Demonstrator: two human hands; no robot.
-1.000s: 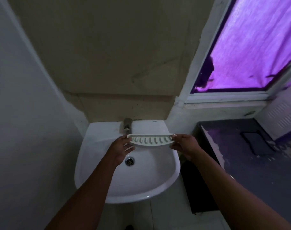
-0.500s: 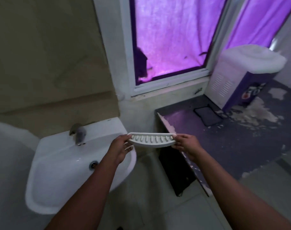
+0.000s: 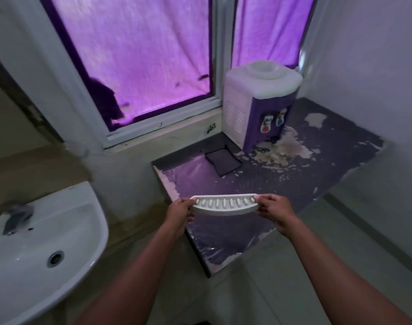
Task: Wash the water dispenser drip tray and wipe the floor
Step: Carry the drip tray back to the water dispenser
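Two bare hands hold the white slotted drip tray (image 3: 224,204) level in front of you, one at each end: your left hand (image 3: 180,213) pinches the left end, fingers curled under and thumb on the rim, while your right hand (image 3: 272,211) grips the right end the same way. You hold the tray in the air, touching nothing but your fingers, above the near part of a low dark platform (image 3: 317,174) whose purple covering is peeling and flaking to show pale patches. At the platform's far side, against the window frame, stands the white-and-purple water dispenser (image 3: 259,109), its two taps facing right and the top opening bare; the pale, worn patch spreads on the surface just below its front. Between the tray and the dispenser, a small dark square mat (image 3: 222,161) lies flat on the platform, near the dispenser's base but apart from it. To your left, well apart from the tray, a white wall-mounted basin (image 3: 83,231) shows its drain and a blurred grey tap (image 3: 17,218). Behind everything, purple cloth (image 3: 141,55) covers the window panes and glows with daylight. Pale floor tiles (image 3: 282,289) run beneath your forearms.
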